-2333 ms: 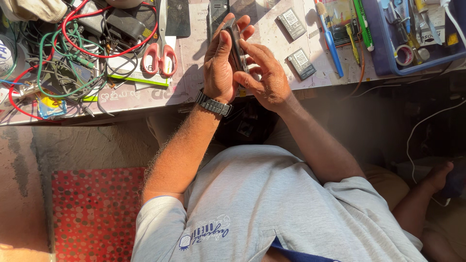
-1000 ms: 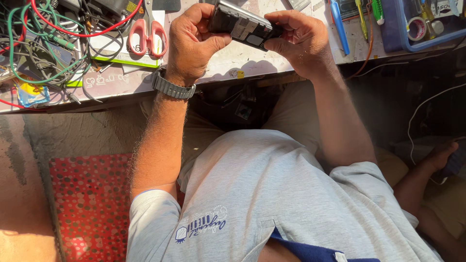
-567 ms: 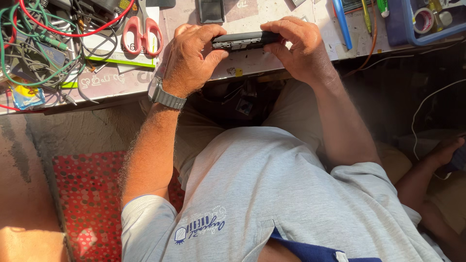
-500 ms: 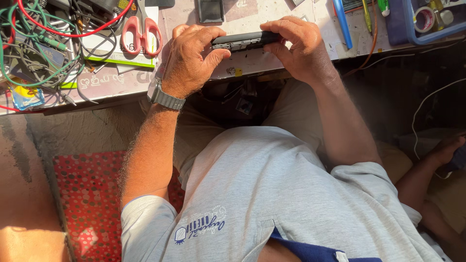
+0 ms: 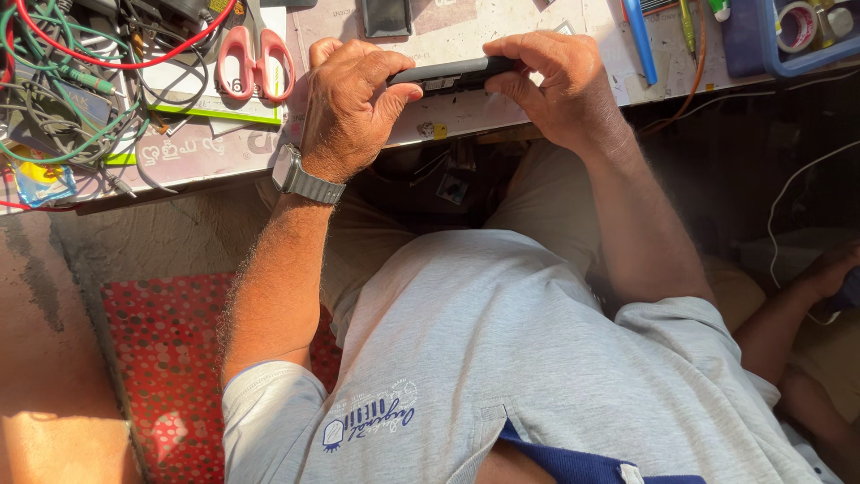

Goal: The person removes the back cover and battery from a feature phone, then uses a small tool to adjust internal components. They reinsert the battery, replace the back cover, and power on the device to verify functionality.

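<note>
Both my hands grip a dark mobile phone (image 5: 452,75), held edge-on and level over the front edge of the low worktable (image 5: 502,112). My left hand (image 5: 349,103), with a grey wristwatch (image 5: 307,179) on its wrist, clamps the phone's left end with thumb and fingers. My right hand (image 5: 560,85) wraps over the right end, fingers curled across the top. The phone's face is hidden from me.
Red-handled scissors (image 5: 255,58) lie on a white sheet at the left, beside tangled red, green and grey wires (image 5: 81,81). Another dark phone (image 5: 387,16) lies at the table's back. A blue pen (image 5: 639,40) and blue tray (image 5: 788,36) sit right. A red dotted mat (image 5: 170,358) covers the floor.
I turned the phone from upright to lying level and edge-on, and brought it down toward the table's front edge. Both hands kept hold throughout.
</note>
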